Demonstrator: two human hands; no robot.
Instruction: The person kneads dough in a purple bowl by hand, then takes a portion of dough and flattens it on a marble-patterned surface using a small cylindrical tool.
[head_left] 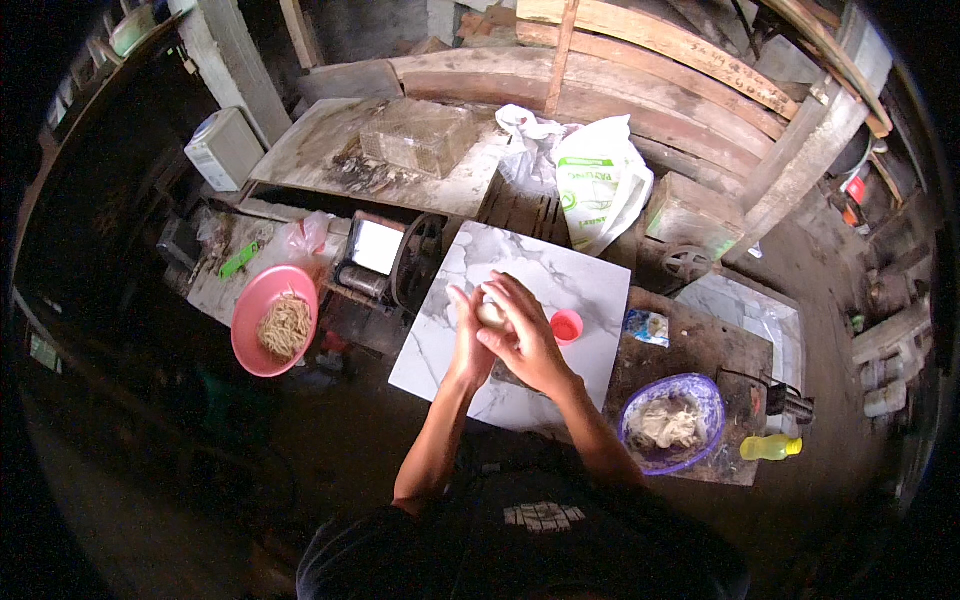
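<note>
A small lump of pale dough (491,314) sits between my palms, partly hidden by the fingers. My left hand (469,338) is upright with its palm against one side of the lump. From the other side my right hand (528,338) presses on it with curved fingers. Both are above a white marble-patterned board (450,385). A small red cup (566,326) stands on the board, just right of my right hand. To the lower right, a purple basin (628,415) contains more soft dough (668,423).
A pink basin (243,335) with noodle-like strips (284,327) is at left. Beside it stands a roller machine (365,282) with a wheel. Behind the board are a white sack (600,185) and a wire cage (420,135). A yellow bottle (771,447) lies at the right.
</note>
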